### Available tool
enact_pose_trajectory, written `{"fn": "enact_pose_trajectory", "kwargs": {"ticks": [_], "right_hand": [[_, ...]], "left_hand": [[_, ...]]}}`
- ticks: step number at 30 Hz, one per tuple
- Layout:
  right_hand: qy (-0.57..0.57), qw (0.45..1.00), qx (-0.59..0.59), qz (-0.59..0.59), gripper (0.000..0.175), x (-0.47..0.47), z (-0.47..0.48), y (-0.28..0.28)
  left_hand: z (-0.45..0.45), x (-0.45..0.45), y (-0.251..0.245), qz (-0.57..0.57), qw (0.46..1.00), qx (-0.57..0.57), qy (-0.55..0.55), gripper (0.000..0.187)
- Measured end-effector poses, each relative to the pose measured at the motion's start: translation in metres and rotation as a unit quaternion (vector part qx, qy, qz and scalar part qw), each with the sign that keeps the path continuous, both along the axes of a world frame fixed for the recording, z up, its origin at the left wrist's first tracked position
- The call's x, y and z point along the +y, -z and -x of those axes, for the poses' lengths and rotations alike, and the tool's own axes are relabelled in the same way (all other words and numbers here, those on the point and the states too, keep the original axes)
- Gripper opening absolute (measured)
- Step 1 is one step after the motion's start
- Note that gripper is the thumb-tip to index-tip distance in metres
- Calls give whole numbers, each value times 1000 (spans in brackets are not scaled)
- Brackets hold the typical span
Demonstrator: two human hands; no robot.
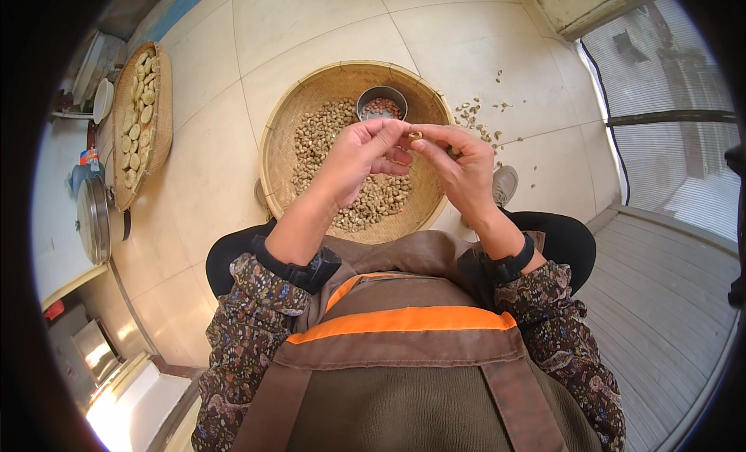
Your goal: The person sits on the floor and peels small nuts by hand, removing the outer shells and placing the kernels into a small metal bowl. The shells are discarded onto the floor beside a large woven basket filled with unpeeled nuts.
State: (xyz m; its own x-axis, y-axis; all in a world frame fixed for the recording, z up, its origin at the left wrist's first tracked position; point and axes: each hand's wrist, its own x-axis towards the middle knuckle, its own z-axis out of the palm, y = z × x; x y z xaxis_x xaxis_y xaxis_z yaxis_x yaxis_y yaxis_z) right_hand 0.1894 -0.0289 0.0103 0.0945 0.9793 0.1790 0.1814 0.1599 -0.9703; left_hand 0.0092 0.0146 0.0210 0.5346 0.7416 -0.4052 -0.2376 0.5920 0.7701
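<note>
My right hand (466,160) pinches an opened peanut shell (415,135) between thumb and forefinger, and more shell pieces (454,152) show against its palm. Touching it at the fingertips, my left hand (373,154) has its thumb and forefinger close together; whether anything is between them is hidden. Both hands are above a round woven bamboo tray (428,216) that holds many unshelled peanuts (317,134). Towards the tray's far side stands a round metal bowl (382,89) with reddish shelled peanuts (381,108) in it.
Broken shells (481,125) are scattered over the tiled floor (198,143) right of the tray, near a shoe (505,185). At left, a second woven tray (163,122) holds round pale pieces of food (135,131). A lidded metal pot (94,220) stands nearby.
</note>
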Motion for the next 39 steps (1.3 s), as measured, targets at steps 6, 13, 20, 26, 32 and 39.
{"fn": "enact_pose_trajectory", "kwargs": {"ticks": [6, 13, 20, 26, 32, 39], "right_hand": [[4, 995, -74, -61, 23, 1, 0, -4], [-9, 992, -123, -32, 17, -1, -6, -11], [-4, 985, -151, -86, 15, -2, -2, -16], [21, 975, -175, -133, 14, -2, 0, -11], [26, 963, -200, -181, 14, -4, 5, -7], [14, 942, -247, -228, 15, -4, 4, -5]], "left_hand": [[1, -4, -2, -154, 982, 105, -3, 23], [7, -3, -4, -164, 977, 133, 30, 22], [3, -4, -4, -138, 983, 116, 19, 21], [-3, -16, 5, -136, 986, 92, -29, 23], [-6, -22, 11, -33, 998, 14, -43, 22], [-7, -24, 11, 41, 998, -17, -48, 20]]}}
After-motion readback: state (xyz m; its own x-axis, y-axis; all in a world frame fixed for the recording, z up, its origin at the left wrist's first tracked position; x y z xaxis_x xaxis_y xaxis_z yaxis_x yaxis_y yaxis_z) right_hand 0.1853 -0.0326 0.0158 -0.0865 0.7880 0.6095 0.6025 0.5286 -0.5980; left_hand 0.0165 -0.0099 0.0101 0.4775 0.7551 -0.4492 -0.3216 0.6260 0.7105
